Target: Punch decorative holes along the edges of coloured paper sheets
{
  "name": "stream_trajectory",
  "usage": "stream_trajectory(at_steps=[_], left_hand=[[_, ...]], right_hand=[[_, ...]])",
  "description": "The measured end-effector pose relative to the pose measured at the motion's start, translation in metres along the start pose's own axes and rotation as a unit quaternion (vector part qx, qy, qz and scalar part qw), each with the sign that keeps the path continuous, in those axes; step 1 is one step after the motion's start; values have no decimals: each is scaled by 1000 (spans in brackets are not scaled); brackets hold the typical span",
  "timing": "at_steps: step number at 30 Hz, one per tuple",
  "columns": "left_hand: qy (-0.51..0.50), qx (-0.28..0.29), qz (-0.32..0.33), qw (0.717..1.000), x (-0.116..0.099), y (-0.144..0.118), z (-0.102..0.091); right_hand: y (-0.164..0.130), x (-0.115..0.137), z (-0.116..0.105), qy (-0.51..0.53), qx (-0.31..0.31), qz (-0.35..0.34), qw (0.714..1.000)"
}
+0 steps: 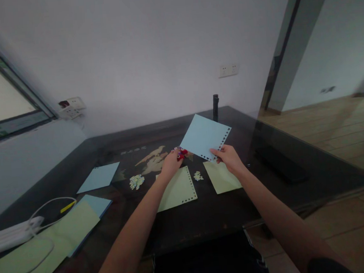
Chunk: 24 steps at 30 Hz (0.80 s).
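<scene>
The right hand (229,158) is pinching the punched edge of a blue sheet (203,137), which is slanting up and away above the dark table (208,219). The left hand (171,164) is closing around a small red hole punch (181,154) at the sheet's near corner. Two green sheets (177,190) are lying just below.

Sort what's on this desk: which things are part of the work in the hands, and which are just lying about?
In use:
- blue punched sheet, held by the right hand
- red hole punch, in the left hand
- green punched sheet
- green sheet
- paper dots

Lying about:
- blue sheet
- paper stack
- white power strip
- black post
</scene>
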<state>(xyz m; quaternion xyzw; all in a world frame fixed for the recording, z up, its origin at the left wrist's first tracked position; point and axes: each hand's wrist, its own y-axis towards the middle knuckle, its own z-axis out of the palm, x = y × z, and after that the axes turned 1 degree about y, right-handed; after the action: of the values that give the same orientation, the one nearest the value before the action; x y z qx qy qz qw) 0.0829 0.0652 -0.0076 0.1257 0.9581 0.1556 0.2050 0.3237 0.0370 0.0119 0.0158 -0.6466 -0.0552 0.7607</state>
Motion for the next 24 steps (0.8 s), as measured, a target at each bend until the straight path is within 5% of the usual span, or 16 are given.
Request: stream_trajectory(at_steps=[4, 8, 11, 18, 24], left_hand=[[-273, -2, -35, 961, -16, -21, -8], [-585, 71, -113, 800, -50, -44, -9], [-661, 68, -146, 733, -67, -54, -6], [-650, -2, -187, 736, -58, -56, 9], [-724, 21, -204, 658, -62, -57, 4]], right_hand=[[-2, -2, 5, 27, -8, 12, 1000], [-4, -3, 7, 30, -8, 27, 999], [-6, -4, 7, 18, -2, 28, 999], [-8, -6, 8, -8, 19, 33, 999], [-8, -12, 9, 2, 7, -1, 1000]])
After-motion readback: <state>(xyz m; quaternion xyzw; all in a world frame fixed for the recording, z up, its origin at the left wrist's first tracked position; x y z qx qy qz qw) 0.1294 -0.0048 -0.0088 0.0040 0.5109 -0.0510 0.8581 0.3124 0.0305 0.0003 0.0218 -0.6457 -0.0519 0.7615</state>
